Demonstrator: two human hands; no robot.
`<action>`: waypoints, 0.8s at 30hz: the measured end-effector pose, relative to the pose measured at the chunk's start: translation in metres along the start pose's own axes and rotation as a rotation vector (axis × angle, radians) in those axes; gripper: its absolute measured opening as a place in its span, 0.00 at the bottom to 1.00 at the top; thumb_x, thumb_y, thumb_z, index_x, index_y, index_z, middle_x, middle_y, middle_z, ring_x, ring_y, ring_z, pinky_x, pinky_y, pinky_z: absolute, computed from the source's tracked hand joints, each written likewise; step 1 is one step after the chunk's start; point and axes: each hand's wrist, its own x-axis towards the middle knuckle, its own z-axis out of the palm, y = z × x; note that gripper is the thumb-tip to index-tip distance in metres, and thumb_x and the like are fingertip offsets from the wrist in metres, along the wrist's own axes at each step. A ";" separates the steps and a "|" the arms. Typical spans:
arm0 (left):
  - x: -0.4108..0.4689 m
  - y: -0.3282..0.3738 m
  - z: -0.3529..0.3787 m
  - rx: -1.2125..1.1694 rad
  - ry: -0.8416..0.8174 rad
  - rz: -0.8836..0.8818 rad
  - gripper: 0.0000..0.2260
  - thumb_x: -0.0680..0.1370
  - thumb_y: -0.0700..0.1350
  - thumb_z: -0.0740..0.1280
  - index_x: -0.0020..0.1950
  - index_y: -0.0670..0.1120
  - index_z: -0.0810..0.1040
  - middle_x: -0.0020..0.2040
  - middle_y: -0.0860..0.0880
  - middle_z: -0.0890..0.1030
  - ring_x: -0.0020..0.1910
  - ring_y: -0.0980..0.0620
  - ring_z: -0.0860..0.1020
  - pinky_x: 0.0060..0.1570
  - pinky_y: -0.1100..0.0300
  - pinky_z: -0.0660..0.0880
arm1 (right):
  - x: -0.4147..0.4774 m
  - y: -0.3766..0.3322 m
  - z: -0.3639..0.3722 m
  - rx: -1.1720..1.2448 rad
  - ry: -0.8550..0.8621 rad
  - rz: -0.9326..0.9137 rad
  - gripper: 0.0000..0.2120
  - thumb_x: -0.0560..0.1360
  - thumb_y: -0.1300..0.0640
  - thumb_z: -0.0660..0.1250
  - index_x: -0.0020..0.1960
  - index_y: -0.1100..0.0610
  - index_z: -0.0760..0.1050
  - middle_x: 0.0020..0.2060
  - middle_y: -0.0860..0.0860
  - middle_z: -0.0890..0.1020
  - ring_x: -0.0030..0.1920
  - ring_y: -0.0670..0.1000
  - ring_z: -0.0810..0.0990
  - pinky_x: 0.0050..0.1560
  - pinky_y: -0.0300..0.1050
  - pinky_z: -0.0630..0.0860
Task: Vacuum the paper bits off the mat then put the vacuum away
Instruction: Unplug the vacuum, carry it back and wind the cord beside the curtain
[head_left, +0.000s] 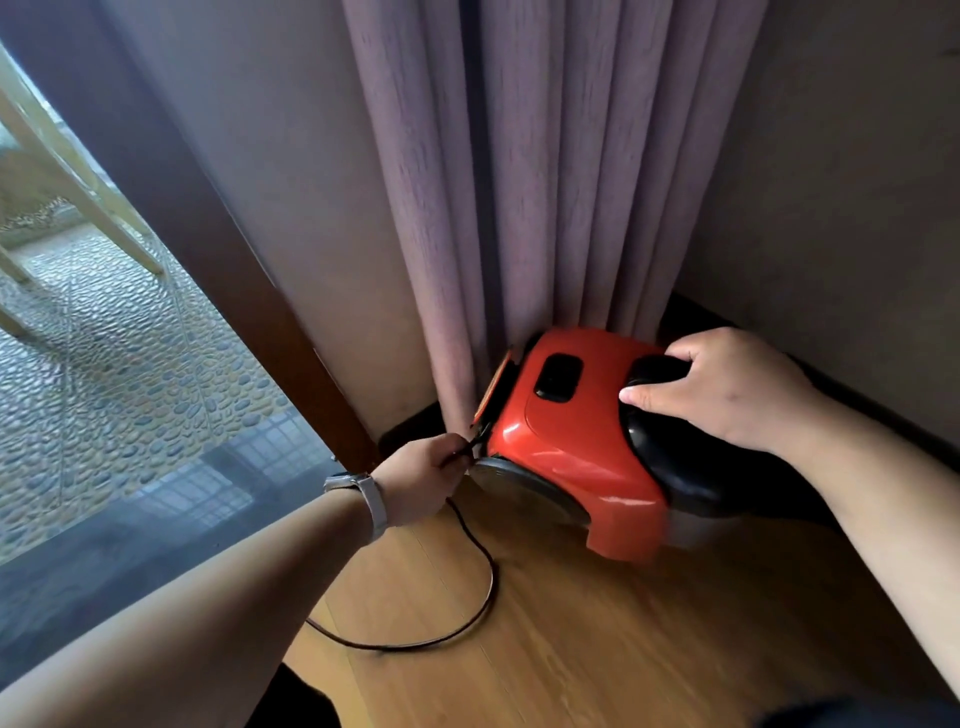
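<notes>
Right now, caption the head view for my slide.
Right hand grips the handle of the red vacuum beside the curtain; left hand pinches its cord.

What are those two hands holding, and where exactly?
The right hand grips the red plastic vacuum cleaner by its black top handle. The left hand pinches the thin black power cord right beside the vacuum.

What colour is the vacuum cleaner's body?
The vacuum cleaner's body is bright red-orange, its handle black; the head view shows it.

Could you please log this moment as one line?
vacuum beside curtain; right hand grips handle; left hand pinches cord; stage: stowing
</notes>
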 end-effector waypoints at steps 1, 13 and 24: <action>0.000 0.001 -0.002 0.125 -0.035 0.026 0.08 0.82 0.48 0.60 0.44 0.53 0.76 0.39 0.51 0.79 0.35 0.53 0.76 0.36 0.58 0.75 | 0.000 0.001 -0.001 -0.021 -0.005 0.009 0.28 0.63 0.34 0.74 0.29 0.59 0.71 0.23 0.50 0.76 0.29 0.52 0.77 0.30 0.48 0.70; -0.019 0.030 -0.024 0.545 -0.156 0.398 0.10 0.77 0.57 0.63 0.52 0.55 0.79 0.46 0.55 0.83 0.43 0.53 0.79 0.44 0.55 0.76 | -0.004 -0.003 0.010 -0.160 -0.177 -0.106 0.25 0.65 0.34 0.73 0.32 0.55 0.72 0.29 0.49 0.76 0.35 0.51 0.76 0.37 0.49 0.74; 0.004 0.014 -0.051 0.487 0.067 0.322 0.13 0.72 0.62 0.71 0.41 0.53 0.79 0.36 0.56 0.78 0.36 0.54 0.75 0.38 0.57 0.74 | -0.023 -0.032 0.003 -0.249 -0.338 -0.360 0.26 0.65 0.35 0.72 0.31 0.56 0.68 0.27 0.49 0.74 0.31 0.47 0.73 0.34 0.48 0.70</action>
